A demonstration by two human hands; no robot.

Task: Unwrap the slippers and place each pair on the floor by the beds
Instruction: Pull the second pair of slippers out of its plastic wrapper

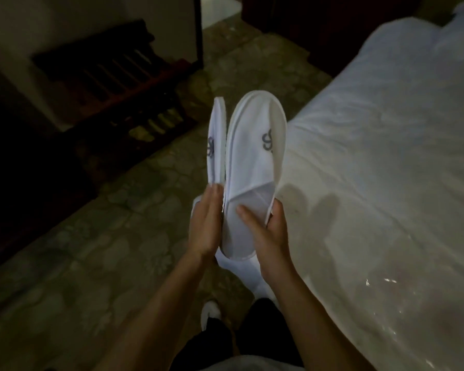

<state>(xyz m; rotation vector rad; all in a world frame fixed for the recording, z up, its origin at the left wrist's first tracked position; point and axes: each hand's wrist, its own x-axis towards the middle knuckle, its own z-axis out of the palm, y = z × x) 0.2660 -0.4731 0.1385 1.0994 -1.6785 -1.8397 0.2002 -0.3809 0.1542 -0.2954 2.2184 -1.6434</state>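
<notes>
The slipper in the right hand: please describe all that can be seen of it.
The slipper in the right hand is white, of thin soft-looking cloth, with a grey emblem on its closed, rounded toe. It is unwrapped, held above the patterned floor with the toe pointing away and the opening toward the person. The right hand grips its heel end, thumb lying on the insole, fingers curled round the edge. Its left edge lies close against the second slipper, held by the left hand.
</notes>
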